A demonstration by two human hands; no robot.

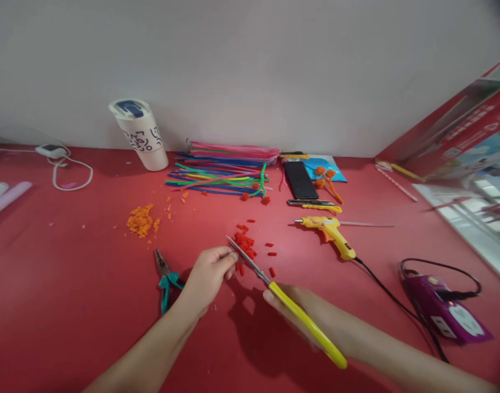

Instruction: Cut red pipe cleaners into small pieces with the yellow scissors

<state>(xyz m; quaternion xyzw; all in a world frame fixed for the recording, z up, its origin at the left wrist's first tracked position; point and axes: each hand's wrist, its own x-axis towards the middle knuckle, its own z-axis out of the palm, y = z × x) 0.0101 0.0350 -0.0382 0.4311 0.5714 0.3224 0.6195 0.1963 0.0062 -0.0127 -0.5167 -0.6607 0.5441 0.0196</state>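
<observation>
1. Beside the red bits (245,243) on the table (70,305), the left hand (211,273) pinches shut at the tip of the scissors (285,300).
2. The right hand (299,314) grips the scissors, blades nearly closed.
3. Snipping, I'd judge; the next cut needs fingers clear.

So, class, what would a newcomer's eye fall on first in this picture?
First, the yellow-handled scissors in the right hand, centre front, blades reaching the left hand and its pinched fingers, beside a heap of red cut pieces. Behind, a bright bundle of coloured stems lies by the wall; a yellow glue gun lies to the right on the red table.
</observation>
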